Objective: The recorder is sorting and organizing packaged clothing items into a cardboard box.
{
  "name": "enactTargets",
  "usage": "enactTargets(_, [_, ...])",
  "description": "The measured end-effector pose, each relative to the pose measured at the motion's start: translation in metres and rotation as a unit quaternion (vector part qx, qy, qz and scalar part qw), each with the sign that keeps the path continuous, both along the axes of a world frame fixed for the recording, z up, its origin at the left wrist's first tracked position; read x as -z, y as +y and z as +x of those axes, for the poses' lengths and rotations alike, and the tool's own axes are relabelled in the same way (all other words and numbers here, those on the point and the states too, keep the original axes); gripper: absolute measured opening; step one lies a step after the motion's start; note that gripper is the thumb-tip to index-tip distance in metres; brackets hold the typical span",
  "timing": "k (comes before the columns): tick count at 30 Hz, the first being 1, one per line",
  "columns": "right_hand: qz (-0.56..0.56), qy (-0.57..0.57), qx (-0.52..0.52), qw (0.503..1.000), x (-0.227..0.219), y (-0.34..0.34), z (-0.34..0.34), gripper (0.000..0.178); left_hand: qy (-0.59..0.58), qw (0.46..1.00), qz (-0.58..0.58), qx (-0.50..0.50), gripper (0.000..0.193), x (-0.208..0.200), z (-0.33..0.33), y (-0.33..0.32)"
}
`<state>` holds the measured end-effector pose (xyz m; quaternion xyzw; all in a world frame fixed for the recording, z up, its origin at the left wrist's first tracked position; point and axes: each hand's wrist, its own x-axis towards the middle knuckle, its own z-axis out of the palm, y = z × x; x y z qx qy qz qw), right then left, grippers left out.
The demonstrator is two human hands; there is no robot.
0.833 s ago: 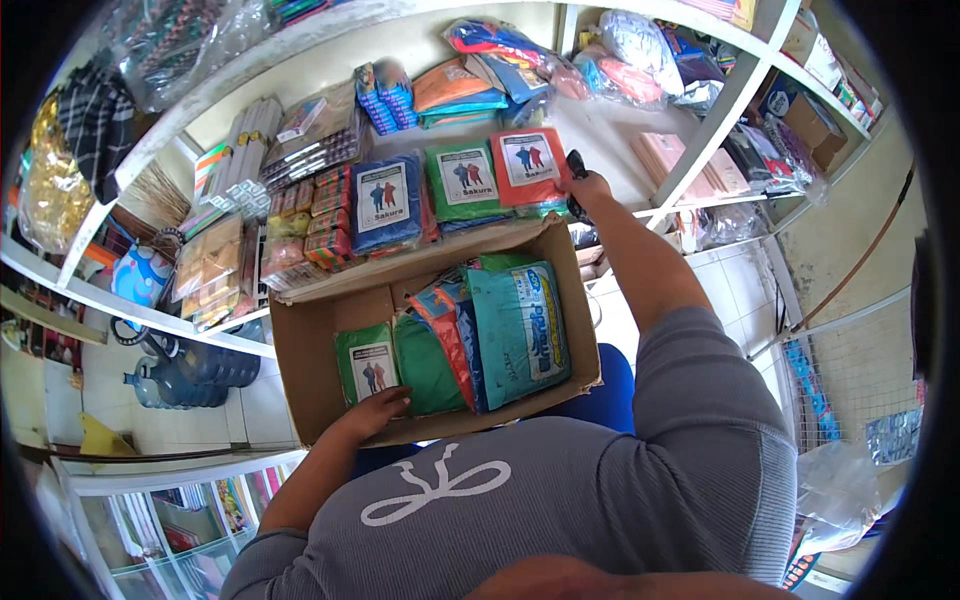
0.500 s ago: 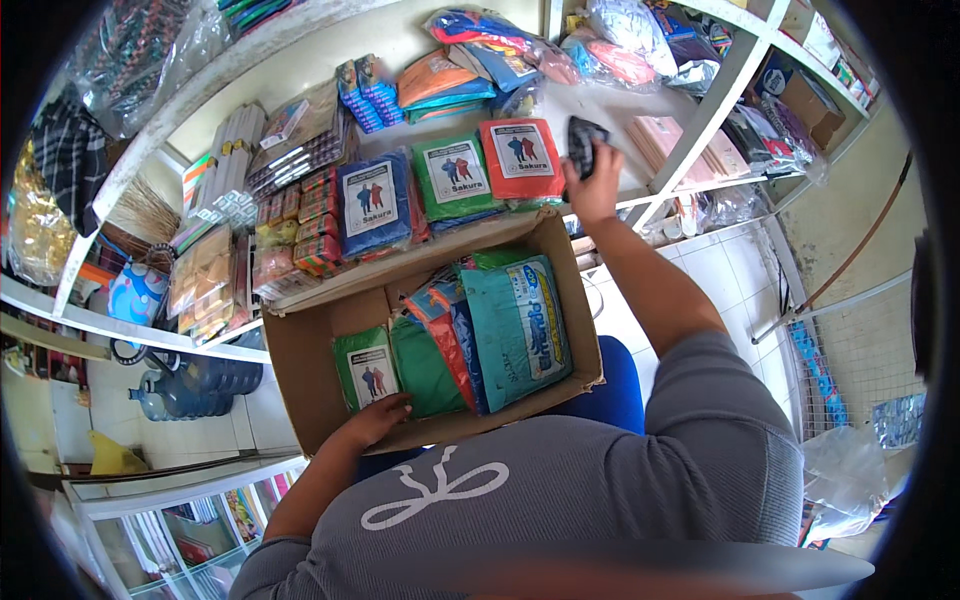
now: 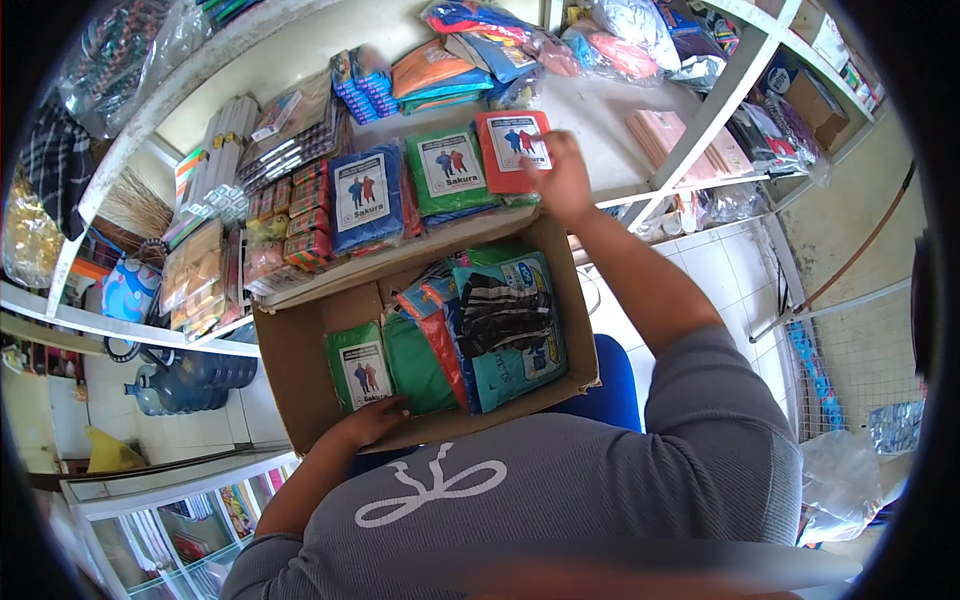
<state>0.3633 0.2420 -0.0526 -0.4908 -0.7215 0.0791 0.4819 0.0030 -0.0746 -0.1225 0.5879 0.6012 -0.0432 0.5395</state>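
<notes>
My right hand is at the right edge of a red raincoat packet on the shelf, fingers apart and nothing held. My left hand lies just inside the near edge of an open cardboard box, fingers stretched beside a green raincoat packet. The box also holds another green packet, red and blue packets, and a teal plastic pack. A folded black item with pale stripes lies on the teal pack; its kind is unclear.
Blue and green raincoat packets stand left of the red one on the white shelf. Pink flat packs lie beside a white upright. Large blue water bottles lie at left on the floor.
The black item has gone from my right hand onto the teal pack in the box. My right hand has shifted left to the red packet. My left hand stays in the box.
</notes>
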Motion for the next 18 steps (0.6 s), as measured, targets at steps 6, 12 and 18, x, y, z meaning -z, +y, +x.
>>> enactTargets(6, [-0.427,-0.104,0.238,0.866,0.068,0.076,0.018,0.091,0.008,1.0,-0.002,-0.004,0.052,0.0,0.002,0.005])
enactTargets(12, [-0.216,-0.232,0.27,0.909,0.062,0.057,0.011,0.055,-0.007,1.0,-0.018,-0.02,0.053,0.012,-0.005,-0.001])
enactTargets(18, [-0.108,0.17,0.032,0.979,0.035,0.081,-0.003,0.026,-0.006,1.0,-0.02,0.01,0.054,0.004,0.0,0.006])
